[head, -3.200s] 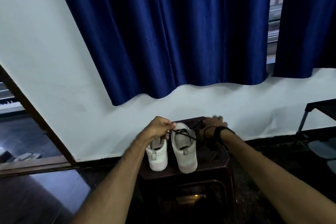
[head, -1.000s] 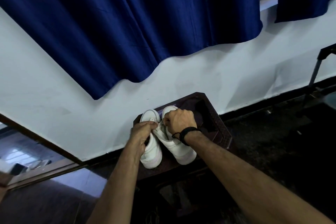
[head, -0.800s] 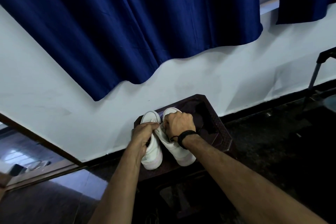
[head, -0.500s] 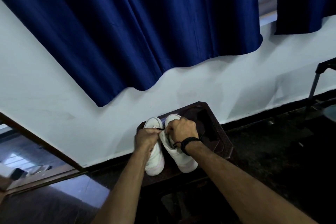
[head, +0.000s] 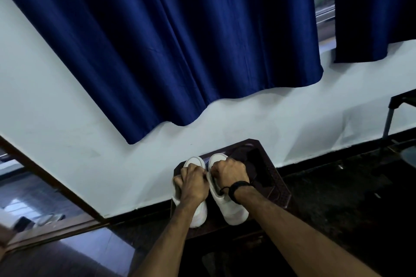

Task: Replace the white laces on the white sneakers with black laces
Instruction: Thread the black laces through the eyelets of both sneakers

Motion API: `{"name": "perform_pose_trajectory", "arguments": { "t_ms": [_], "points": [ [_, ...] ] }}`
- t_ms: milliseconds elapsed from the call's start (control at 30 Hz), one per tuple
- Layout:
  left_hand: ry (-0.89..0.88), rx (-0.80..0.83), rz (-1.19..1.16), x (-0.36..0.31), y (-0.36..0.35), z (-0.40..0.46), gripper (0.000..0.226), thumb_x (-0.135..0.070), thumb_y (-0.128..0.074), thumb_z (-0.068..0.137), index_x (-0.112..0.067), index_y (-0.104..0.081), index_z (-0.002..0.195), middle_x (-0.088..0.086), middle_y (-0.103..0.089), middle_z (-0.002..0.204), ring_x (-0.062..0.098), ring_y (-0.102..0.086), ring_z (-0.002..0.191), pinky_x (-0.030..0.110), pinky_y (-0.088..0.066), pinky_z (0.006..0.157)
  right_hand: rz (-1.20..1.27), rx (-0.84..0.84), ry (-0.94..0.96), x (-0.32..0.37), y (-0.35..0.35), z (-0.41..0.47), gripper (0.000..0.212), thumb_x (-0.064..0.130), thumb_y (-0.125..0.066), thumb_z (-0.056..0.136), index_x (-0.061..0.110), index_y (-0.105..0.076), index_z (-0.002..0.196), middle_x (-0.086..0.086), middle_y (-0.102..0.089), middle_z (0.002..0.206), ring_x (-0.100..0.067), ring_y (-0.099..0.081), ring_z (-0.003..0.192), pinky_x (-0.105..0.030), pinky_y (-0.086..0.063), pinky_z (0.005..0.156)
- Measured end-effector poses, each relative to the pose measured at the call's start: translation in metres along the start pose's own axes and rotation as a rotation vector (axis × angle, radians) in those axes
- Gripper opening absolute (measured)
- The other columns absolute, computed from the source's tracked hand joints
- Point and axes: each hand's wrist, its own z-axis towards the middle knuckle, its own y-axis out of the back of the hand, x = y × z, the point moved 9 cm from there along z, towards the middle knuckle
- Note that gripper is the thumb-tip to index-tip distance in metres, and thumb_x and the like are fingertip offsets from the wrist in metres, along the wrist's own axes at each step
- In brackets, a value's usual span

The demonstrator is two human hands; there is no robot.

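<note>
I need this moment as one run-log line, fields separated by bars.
left hand: curled over left sneaker | right hand: curled over right sneaker | support: dark stool | lace: hidden

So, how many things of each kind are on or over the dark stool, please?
White sneakers: 2 (left one, right one)
Hands: 2 (left hand, right hand)
Black wristband: 1
Total: 5, all over the stool.

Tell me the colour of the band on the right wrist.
Black; the wristband shows clearly in the head view, just behind the right hand.
</note>
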Motion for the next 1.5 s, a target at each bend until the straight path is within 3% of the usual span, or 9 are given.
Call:
{"name": "perform_pose_trajectory", "arguments": {
  "t_ms": [367,567,833,1000,1067,1200,1267,1367,1500],
  "points": [
    [-0.079,0.018,-0.098,0.005,-0.002,0.001,0.027,-0.026,-0.043,0.095,-0.022,-0.07,0.093,0.001,-0.06,0.118,0.028,-0.041,0.119,0.044,-0.034,0.102,-0.016,-0.011,-0.002,0.001,-0.007,0.004,0.025,0.032,-0.046,0.093,0.016,-0.063,0.103,-0.006,-0.066,0.109,-0.027,-0.06,0.106,-0.031,-0.045,0.077],
    [0.004,-0.233,-0.269,0.009,0.029,-0.008,0.024,-0.019,-0.05,0.09,-0.027,-0.071,0.083,-0.011,-0.066,0.1,0.015,-0.048,0.11,0.038,-0.033,0.089,-0.03,-0.015,0.025,0.003,-0.007,0.004,0.029,0.033,-0.044,0.094,0.015,-0.063,0.106,-0.007,-0.065,0.11,-0.026,-0.058,0.108,-0.03,-0.042,0.075],
    [0.027,0.001,-0.203,0.003,0.028,-0.007,0.027,-0.026,-0.05,0.094,-0.027,-0.077,0.097,-0.005,-0.07,0.112,0.016,-0.052,0.121,0.032,-0.034,0.097,-0.054,0.0,0.006,0.002,-0.006,0.003,0.029,0.035,-0.045,0.094,0.016,-0.063,0.105,-0.006,-0.066,0.111,-0.026,-0.061,0.105,-0.029,-0.046,0.077],
    [0.056,-0.21,-0.138,0.0,0.041,-0.021,0.023,-0.018,-0.05,0.088,-0.018,-0.072,0.082,0.0,-0.07,0.101,0.021,-0.057,0.109,0.032,-0.036,0.088,-0.039,-0.015,0.025,0.002,-0.007,0.004,0.031,0.036,-0.045,0.094,0.016,-0.063,0.107,-0.007,-0.065,0.111,-0.026,-0.059,0.107,-0.03,-0.046,0.079],
    [0.191,-0.296,-0.405,0.017,0.051,-0.021,0.022,-0.009,-0.052,0.085,-0.02,-0.07,0.078,-0.001,-0.072,0.094,0.024,-0.063,0.101,0.032,-0.043,0.087,-0.036,-0.016,0.045,0.0,-0.006,0.004,0.03,0.034,-0.046,0.092,0.014,-0.062,0.109,-0.009,-0.064,0.112,-0.028,-0.056,0.108,-0.032,-0.045,0.083],
    [0.562,-0.342,-1.62,0.058,0.065,-0.01,0.02,0.005,-0.043,0.089,-0.009,-0.056,0.08,0.01,-0.064,0.071,0.026,-0.067,0.069,0.035,-0.058,0.075,-0.089,0.046,0.099,-0.003,-0.011,0.006,0.029,0.034,-0.05,0.089,0.016,-0.063,0.107,-0.008,-0.065,0.112,-0.029,-0.051,0.113,-0.036,-0.031,0.098],
    [0.628,-0.397,-1.832,0.079,0.079,-0.008,0.023,0.0,-0.037,0.093,-0.011,-0.049,0.077,0.006,-0.045,0.06,0.016,-0.047,0.045,0.025,-0.052,0.05,-0.139,0.07,0.098,-0.005,-0.012,0.008,0.027,0.034,-0.05,0.089,0.019,-0.065,0.106,-0.006,-0.067,0.11,-0.027,-0.052,0.113,-0.038,-0.028,0.101],
    [0.527,-0.426,-1.228,0.109,0.11,-0.01,0.018,-0.02,-0.045,0.094,-0.017,-0.058,0.083,0.006,-0.054,0.069,0.025,-0.053,0.059,0.025,-0.044,0.05,-0.147,0.067,0.073,-0.011,-0.011,0.012,0.025,0.029,-0.049,0.091,0.021,-0.064,0.108,-0.005,-0.067,0.111,-0.026,-0.055,0.113,-0.038,-0.03,0.101],
    [0.09,0.145,-0.086,0.06,0.073,-0.011,0.037,-0.066,-0.053,0.086,-0.036,-0.072,0.097,-0.008,-0.069,0.099,0.017,-0.062,0.097,0.029,-0.046,0.083,-0.129,0.037,0.045,-0.013,-0.009,0.014,0.026,0.021,-0.047,0.093,0.02,-0.062,0.115,-0.006,-0.065,0.115,-0.027,-0.054,0.116,-0.038,-0.036,0.098]
  ]
}}
